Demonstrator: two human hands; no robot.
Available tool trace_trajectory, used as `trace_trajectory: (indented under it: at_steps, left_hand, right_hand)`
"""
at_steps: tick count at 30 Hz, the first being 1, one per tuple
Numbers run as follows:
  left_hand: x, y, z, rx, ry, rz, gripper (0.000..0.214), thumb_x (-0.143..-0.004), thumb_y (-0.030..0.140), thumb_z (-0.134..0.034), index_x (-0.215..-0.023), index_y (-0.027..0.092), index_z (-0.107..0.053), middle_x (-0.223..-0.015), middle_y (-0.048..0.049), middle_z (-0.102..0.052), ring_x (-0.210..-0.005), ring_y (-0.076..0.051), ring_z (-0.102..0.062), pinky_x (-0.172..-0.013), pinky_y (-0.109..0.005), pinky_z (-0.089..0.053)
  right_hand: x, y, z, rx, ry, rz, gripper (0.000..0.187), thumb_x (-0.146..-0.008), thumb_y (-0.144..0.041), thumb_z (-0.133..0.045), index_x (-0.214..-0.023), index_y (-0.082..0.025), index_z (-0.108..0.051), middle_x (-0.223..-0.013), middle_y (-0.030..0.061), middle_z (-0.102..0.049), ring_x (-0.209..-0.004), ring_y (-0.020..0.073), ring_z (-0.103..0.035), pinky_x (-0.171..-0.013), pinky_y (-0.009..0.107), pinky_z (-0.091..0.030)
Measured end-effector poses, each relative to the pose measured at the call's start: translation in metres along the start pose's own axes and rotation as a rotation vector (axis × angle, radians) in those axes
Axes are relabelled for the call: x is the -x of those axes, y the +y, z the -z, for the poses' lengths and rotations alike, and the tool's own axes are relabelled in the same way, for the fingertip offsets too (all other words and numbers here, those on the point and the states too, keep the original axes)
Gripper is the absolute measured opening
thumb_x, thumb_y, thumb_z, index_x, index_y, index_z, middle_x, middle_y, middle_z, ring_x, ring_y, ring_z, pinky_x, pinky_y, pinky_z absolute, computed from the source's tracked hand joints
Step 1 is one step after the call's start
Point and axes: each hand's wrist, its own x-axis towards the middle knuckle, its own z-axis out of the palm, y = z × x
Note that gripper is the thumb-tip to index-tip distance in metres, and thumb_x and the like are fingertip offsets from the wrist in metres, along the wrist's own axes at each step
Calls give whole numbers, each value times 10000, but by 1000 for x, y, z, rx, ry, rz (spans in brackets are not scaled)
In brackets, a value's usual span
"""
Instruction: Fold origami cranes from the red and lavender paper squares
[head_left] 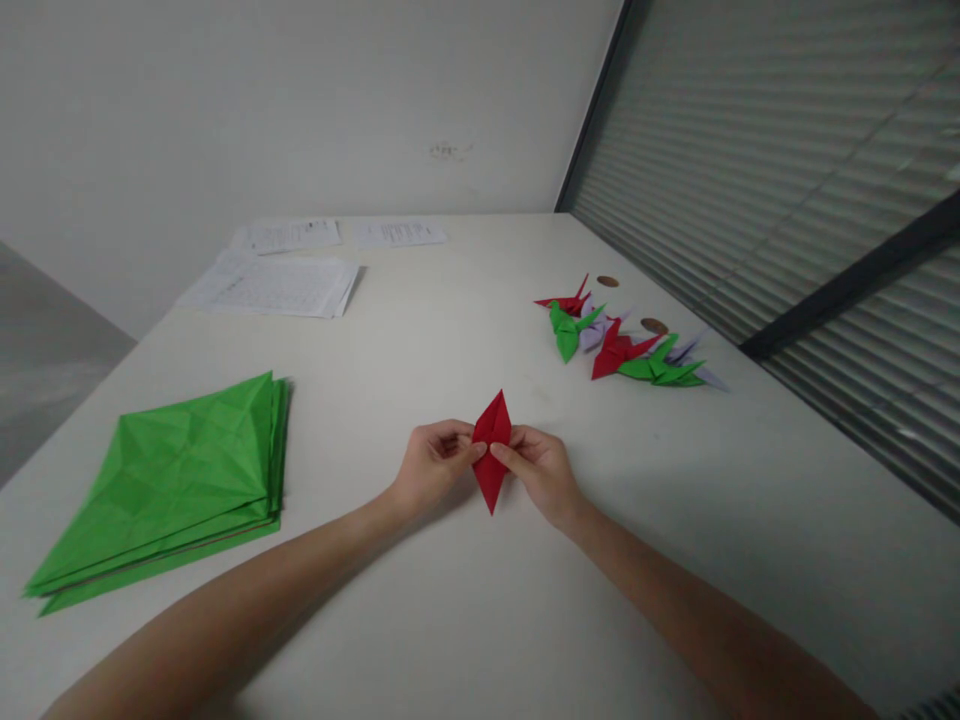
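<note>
A folded piece of red origami paper [492,482], shaped like a long narrow diamond, is held between my two hands above the white table. My left hand [435,462] pinches its left edge, thumb on the front face and fingers behind. From the other side, my right hand [541,468] grips the right edge in the same way, the two thumbs nearly meeting at the middle. One point of the diamond faces away from me, the other toward me. The fingers behind the paper are partly hidden.
To the left lies a stack of creased green paper sheets [187,450]. Several folded paper cranes in red, green and lilac [619,350] sit at the right, near round holes in the table [525,580]. Printed sheets [277,285] rest at the back left. Window blinds [750,170] border the right side.
</note>
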Motion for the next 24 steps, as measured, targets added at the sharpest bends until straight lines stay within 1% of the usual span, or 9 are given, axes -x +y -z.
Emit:
trace_trajectory:
  at_steps: [5,10,12,14,16,18,21,22,24]
  left_hand:
    - [-3,-4,3,11,-32,48,324,-615,386,-842,-753,116,-727,-688,-54,-702,-598,-131,-604,-595,-255,-484]
    - [-3,-7,5,-70,-95,-19,298,-700,398,-783,-782,113,-757,-774,-81,-717,-673,-155,-611,-646,-280,-474]
    - [-2,-9,5,-82,-120,-3,285,-719,386,-763,-767,105,-751,-768,-84,-707,-664,-152,-601,-639,-280,-465]
    - [-2,-11,5,-103,-99,8,254,-731,354,-751,-794,108,-733,-769,-77,-696,-665,-148,-599,-645,-283,-472]
    - [-1,-13,4,-182,-7,-88,229,-718,272,-758,-893,134,-709,-827,-63,-685,-735,-152,-609,-688,-282,-487]
    - [1,-13,3,-304,49,-262,233,-718,190,-746,-942,167,-686,-878,-47,-664,-805,-149,-606,-732,-273,-493]
    - [7,-11,0,-423,-89,-407,130,-807,158,-654,-930,177,-688,-925,-61,-652,-838,-147,-611,-763,-277,-510]
    - [9,-9,-1,-427,-130,-413,144,-832,160,-626,-962,175,-685,-949,-71,-652,-851,-150,-618,-779,-285,-519]
    - [12,-5,-4,-399,-153,-393,187,-861,183,-607,-1038,168,-665,-999,-87,-654,-894,-161,-633,-822,-304,-528]
  right_hand:
    - [-1,3,1,4,25,18,333,-670,-478,-789,-639,-201,-608,-616,-10,-628,-555,125,-558,-548,261,-468]
    - [1,2,0,42,-33,46,309,-706,-492,-756,-751,-199,-667,-735,25,-686,-653,156,-620,-623,287,-514]
    - [2,3,0,83,-39,60,322,-719,-504,-739,-724,-197,-644,-699,18,-669,-624,151,-606,-593,280,-505]
    - [2,4,0,116,-4,81,344,-721,-508,-733,-672,-196,-596,-632,1,-629,-569,137,-572,-539,263,-477]
    - [2,6,0,157,52,113,345,-726,-487,-727,-645,-196,-561,-586,-14,-591,-526,121,-535,-496,245,-439]
    - [1,7,0,228,104,154,308,-747,-429,-712,-634,-194,-548,-555,-28,-553,-498,106,-497,-466,228,-397]
    - [2,5,-1,314,151,245,163,-759,-314,-696,-737,-192,-590,-563,-44,-527,-502,101,-485,-469,220,-385]
    - [3,4,-1,313,150,277,140,-764,-292,-691,-810,-194,-603,-582,-46,-533,-518,106,-500,-486,223,-404]
    - [5,0,-1,274,101,333,204,-798,-287,-665,-974,-205,-602,-639,-39,-561,-571,120,-546,-541,239,-455]
